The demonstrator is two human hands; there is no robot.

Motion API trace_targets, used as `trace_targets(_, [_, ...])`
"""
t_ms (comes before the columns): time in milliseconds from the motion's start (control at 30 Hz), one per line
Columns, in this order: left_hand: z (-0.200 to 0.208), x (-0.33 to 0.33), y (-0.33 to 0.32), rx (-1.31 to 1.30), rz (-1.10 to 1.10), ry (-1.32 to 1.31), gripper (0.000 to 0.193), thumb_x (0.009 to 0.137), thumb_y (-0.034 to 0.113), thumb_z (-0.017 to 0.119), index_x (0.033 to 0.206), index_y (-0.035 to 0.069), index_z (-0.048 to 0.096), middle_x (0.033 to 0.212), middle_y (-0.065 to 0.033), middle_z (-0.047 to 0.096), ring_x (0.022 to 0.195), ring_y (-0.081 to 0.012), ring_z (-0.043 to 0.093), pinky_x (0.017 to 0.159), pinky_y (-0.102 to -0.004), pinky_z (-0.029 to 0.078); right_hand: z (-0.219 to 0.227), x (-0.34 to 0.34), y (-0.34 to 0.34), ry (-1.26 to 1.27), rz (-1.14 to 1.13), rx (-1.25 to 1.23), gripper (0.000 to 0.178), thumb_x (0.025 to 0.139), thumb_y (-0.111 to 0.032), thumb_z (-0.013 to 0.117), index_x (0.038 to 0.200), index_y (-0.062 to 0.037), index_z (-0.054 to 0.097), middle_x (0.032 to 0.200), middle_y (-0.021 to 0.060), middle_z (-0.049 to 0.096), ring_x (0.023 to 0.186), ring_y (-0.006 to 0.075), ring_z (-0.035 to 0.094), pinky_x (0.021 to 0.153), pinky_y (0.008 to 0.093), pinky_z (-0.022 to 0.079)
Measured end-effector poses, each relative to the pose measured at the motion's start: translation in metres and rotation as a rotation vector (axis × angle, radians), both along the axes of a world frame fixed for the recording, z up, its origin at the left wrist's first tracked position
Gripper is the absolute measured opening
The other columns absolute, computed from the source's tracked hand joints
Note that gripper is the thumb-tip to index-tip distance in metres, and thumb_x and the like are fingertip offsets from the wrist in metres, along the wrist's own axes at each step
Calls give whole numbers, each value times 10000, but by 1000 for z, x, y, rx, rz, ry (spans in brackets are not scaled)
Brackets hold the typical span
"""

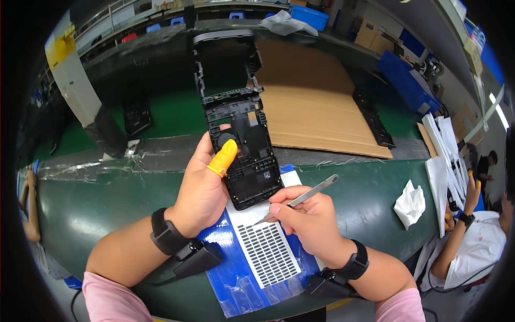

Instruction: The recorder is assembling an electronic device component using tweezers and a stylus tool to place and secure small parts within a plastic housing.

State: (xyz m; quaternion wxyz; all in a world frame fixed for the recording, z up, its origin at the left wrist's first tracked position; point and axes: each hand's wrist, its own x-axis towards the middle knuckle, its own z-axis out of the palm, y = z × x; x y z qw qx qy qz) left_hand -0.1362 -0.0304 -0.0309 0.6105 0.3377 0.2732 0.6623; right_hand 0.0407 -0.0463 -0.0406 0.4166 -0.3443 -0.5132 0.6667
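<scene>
In my left hand (201, 180), a black plastic phone-like frame (244, 142) is held upright and slightly tilted, with a large opening in its upper half. My left thumb wears a yellow finger cot (223, 158) and presses on the frame's face. Closed in a pinch, my right hand (308, 217) grips metal tweezers (316, 190). Their tip points down at the top rows of a white sheet of small dark rectangular stickers (268, 252). That sheet lies on a blue plastic-wrapped pad (228, 284), just below the frame's lower edge.
Brown cardboard (311, 102) lies across the bench beyond my hands. Black frames rest at its right edge (374, 118) and far left (138, 114). A crumpled white tissue (410, 205) sits to the right. Blue bins (407, 80) stand behind. Another person (472, 247) is at the right.
</scene>
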Motion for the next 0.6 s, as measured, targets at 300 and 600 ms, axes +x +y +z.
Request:
trace_targets(300, [-8, 0, 0, 27, -35, 51, 326, 930, 185, 385, 1244, 102, 353, 1128, -65, 497, 1012, -170, 516, 856, -352, 452, -1, -3, 3, -84, -10, -21, 153, 790, 17, 588, 943, 26, 578, 741, 62, 612, 544, 37, 495, 466, 165, 372])
trace_targets(600, [10, 17, -31, -212, -211, -104, 395, 928, 237, 385, 1298, 148, 277, 1233, -87, 424, 1112, -234, 456, 921, -421, 400, 34, 26, -7, 151, -110, 105, 149, 785, 25, 588, 934, 22, 580, 749, 76, 611, 540, 39, 473, 468, 159, 357])
